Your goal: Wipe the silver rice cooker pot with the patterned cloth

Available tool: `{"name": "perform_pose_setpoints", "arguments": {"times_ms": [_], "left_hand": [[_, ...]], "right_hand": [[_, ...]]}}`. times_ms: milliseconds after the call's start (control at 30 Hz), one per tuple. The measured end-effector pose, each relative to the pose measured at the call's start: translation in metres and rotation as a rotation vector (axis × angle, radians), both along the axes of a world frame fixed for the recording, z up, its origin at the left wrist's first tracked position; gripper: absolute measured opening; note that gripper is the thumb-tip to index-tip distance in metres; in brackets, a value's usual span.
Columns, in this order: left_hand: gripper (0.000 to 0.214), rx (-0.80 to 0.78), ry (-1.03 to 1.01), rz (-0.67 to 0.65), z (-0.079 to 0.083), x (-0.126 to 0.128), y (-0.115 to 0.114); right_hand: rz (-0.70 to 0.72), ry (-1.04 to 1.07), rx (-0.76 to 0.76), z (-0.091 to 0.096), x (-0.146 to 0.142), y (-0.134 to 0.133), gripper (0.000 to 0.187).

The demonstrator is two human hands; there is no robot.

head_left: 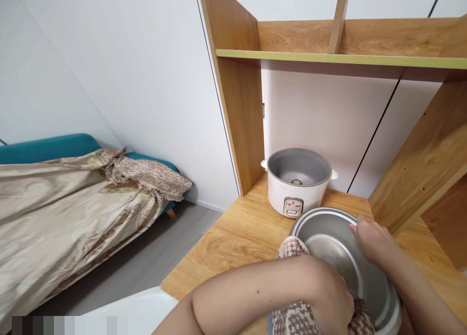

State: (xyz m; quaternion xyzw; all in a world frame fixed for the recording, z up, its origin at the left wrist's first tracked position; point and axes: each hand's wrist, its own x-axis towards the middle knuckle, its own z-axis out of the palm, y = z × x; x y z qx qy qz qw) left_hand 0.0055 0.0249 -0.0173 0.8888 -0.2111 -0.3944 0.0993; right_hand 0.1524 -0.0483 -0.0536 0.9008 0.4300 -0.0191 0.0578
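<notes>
Metal inner pot (339, 257) tilted near rice cooker (297, 181): right hand (372, 242) grips rim, steadying; left hand (328, 296) clenches patterned cloth (292, 250) against pot, wiping.

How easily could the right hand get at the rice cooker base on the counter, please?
Probably easily, once freed: the right hand now holds the rim of the metal inner pot, and the rice cooker base stands just behind it, open-topped, with nothing between them.

- Left hand (330, 296): fingers buried in patterned cloth (297, 318); grip not readable.
- Metal pot (343, 262): lower rim cut by bottom edge, near wall behind the forearm.
- Right hand (370, 240): fingertips over pot rim, palm side hidden.
- Rice cooker (297, 179): panel markings too small to read.
- Worktop (233, 237): near edge out of frame.
</notes>
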Motion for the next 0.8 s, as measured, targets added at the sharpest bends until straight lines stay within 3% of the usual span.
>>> {"name": "perform_pose_setpoints", "arguments": {"times_ms": [133, 200, 300, 500, 700, 800], "left_hand": [[0.039, -0.063, 0.054, 0.055, -0.005, 0.003, -0.001], [0.037, -0.078, 0.014, 0.063, -0.007, 0.002, -0.001], [0.029, -0.042, -0.039, 0.008, -0.005, -0.002, 0.001], [0.053, -0.022, -0.078, -0.029, 0.002, -0.004, 0.003], [0.039, -0.022, -0.044, 0.008, -0.001, -0.002, 0.001], [0.047, 0.003, 0.027, 0.0, 0.004, -0.002, 0.001]], "right_hand": [[-0.008, -0.003, 0.009, -0.001, 0.0, 0.001, 0.032], [-0.011, -0.001, 0.011, -0.001, 0.0, 0.001, 0.032], [-0.018, -0.001, 0.013, 0.0, 0.0, 0.002, 0.033], [-0.028, 0.0, 0.008, 0.002, -0.001, 0.002, 0.035], [-0.029, 0.003, 0.003, 0.004, -0.002, 0.003, 0.035], [-0.029, 0.006, 0.001, 0.004, -0.002, 0.003, 0.036]]}}
